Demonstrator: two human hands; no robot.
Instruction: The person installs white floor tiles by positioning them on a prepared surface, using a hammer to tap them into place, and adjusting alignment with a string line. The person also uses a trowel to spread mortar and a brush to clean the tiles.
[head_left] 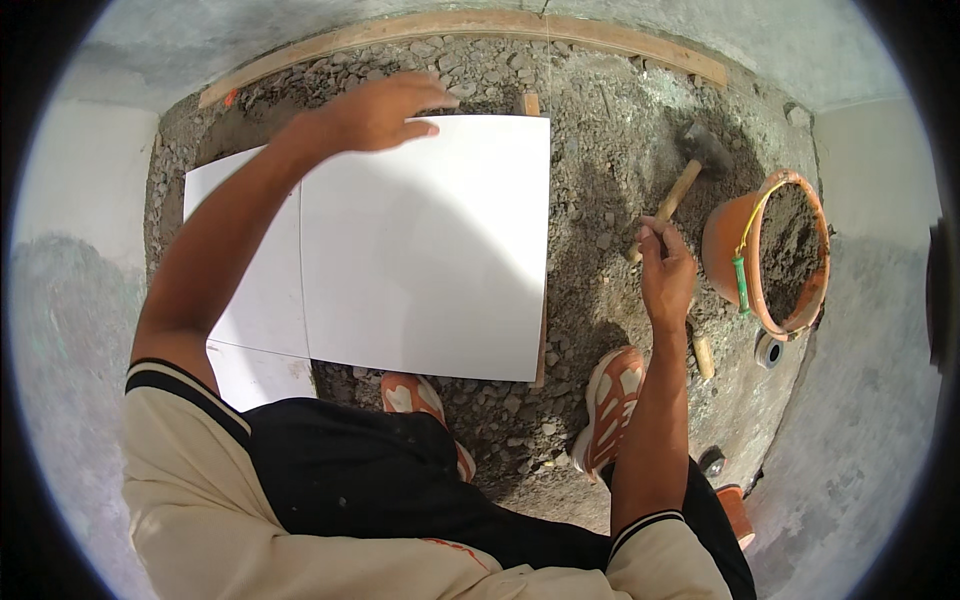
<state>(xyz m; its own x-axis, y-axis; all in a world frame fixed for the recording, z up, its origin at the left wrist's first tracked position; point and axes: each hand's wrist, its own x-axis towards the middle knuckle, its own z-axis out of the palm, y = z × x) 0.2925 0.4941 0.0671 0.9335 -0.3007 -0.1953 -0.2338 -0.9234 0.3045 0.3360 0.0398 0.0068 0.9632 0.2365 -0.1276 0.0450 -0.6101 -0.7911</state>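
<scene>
One mallet [683, 187], wooden handle, dark blunt head: we find it at the fingertips of the right hand [668, 275], the head lying beyond them, the butt of the handle just left of them. Handling, in our judgement: top-heavy, hard to damage, the bare wood dry and offering good friction; best taken low on the handle, with the whole palm wrapped round it. One large white tile [420, 250], smooth-faced, its far edge beneath the left hand [390, 112]. Handling: we rate it heavy for its thinness, rigid, rather slick on the face, brittle at the corners; best taken by two opposite edges, palms flat. Right hand: forearm reaching straight ahead, thumb and forefinger brought together over the handle; whether they grasp it or merely hover above, we cannot tell. Left hand: arm stretched out across the tile, fingers spread and thumb apart, nothing clasped; contact with the tile we cannot confirm. Also listed: one orange bucket [728, 230] of dark mix, to the right of the right hand; loose rubble [590, 190] between the two hands.
</scene>
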